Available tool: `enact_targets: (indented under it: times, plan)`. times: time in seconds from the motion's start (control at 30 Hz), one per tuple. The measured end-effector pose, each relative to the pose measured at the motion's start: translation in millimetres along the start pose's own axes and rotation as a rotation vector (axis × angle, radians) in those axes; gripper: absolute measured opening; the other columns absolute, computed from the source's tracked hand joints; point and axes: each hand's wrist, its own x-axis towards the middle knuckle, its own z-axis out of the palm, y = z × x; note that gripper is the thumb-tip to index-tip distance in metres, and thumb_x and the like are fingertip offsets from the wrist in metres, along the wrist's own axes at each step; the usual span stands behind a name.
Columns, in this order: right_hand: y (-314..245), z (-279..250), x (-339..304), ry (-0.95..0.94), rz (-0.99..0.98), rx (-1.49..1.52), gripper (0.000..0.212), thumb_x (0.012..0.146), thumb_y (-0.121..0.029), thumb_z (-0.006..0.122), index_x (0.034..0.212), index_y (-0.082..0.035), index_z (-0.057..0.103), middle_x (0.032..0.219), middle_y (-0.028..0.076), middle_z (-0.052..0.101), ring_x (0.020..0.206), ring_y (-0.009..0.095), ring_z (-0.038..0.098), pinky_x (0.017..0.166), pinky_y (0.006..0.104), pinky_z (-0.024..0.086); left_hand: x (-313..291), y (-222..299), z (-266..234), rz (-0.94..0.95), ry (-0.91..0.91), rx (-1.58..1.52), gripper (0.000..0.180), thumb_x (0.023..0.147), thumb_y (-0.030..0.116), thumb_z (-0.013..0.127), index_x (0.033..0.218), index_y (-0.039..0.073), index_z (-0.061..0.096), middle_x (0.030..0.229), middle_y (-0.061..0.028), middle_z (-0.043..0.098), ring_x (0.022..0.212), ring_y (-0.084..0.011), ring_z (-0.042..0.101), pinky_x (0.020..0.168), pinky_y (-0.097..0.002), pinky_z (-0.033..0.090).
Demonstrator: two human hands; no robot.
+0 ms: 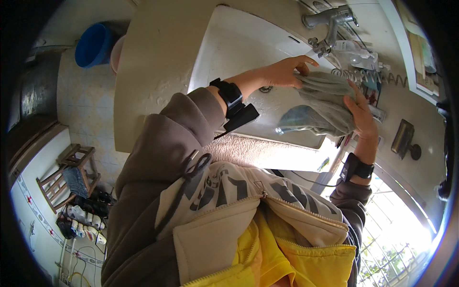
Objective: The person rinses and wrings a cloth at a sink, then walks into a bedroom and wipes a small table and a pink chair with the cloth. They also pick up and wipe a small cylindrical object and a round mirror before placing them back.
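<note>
Both hands, left hand (287, 71) and right hand (359, 115), gripped the grey towel (321, 103) over the white sink (229, 43); wringing it low would limit splashing.

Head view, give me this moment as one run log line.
left hand: grips grey cloth | right hand: grips cloth | cloth: over white sink | faucet: behind

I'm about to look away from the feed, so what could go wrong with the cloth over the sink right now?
1. The grey cloth is held up by the left hand and right hand only at its edges; a loosened grip would likely drop it into the white sink.
2. The faucet and small clutter on the ledge, including a clear bottle, sit close behind the cloth and might get knocked.
</note>
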Motion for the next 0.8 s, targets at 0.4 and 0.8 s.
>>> enact_targets:
  times: [0.4, 0.8]
  plan:
    - [16.7, -6.1, 10.1, 0.242, 0.145, 0.525, 0.053, 0.092, -0.037, 0.063, 0.127, 0.001, 0.053, 0.121, 0.01, 0.058, 0.11, 0.02, 0.056, 0.093, 0.0321, 0.046, 1.6, -37.9, -44.9, -0.193, 0.137, 0.329, 0.061, 0.077, 0.054, 0.073, 0.106, 0.001, 0.065, 0.089, -0.0127, 0.063, 0.082, -0.0241, 0.059, 0.072, -0.0338, 0.045]
    - [44.7, 23.2, 43.0, 0.045, 0.222, 0.665, 0.056, 0.092, -0.045, 0.06, 0.126, -0.001, 0.053, 0.12, 0.011, 0.06, 0.108, 0.022, 0.058, 0.093, 0.0343, 0.048, -18.3, -53.0, -24.7, -0.441, 0.047, -0.238, 0.075, 0.076, 0.05, 0.072, 0.128, 0.0, 0.052, 0.138, -0.0155, 0.043, 0.124, -0.0287, 0.042, 0.098, -0.0362, 0.037]
